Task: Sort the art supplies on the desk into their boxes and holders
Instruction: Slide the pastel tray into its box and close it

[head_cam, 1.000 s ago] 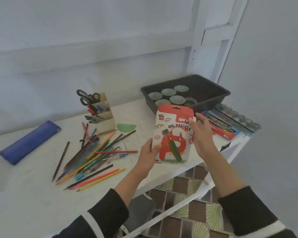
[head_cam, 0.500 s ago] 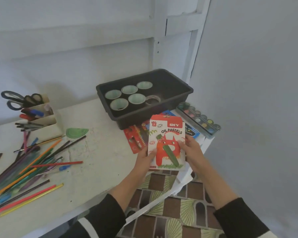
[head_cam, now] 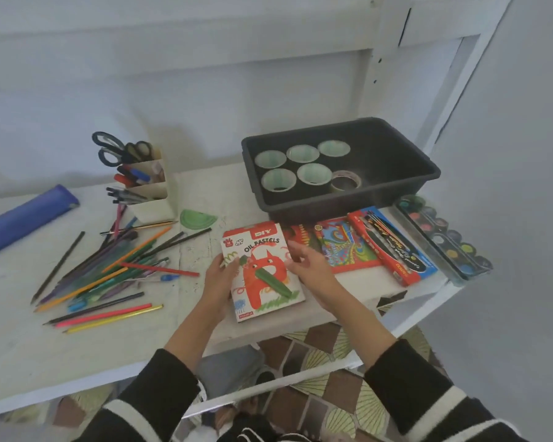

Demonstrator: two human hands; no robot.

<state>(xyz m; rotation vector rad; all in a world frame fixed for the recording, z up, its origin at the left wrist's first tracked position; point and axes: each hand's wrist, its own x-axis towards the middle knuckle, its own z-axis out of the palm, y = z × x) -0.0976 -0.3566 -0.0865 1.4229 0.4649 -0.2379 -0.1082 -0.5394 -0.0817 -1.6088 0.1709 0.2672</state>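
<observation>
A red-and-white oil pastels box lies flat near the front edge of the white desk. My left hand grips the box's left edge, thumb on top. At the box's right edge, my right hand has loose, spread fingers and holds nothing. Several loose coloured pencils and pens lie in a heap to the left. A cream tiered holder behind them carries pens and scissors.
A black tray with several tape rolls stands at the back right. In front of it lie a crayon box, a brush box and a watercolour palette. A blue pencil case lies far left, a green half-disc by the holder.
The pastels box went from upright in both hands down flat onto the desk. My right hand has let go of it and opened. The view swung back left.
</observation>
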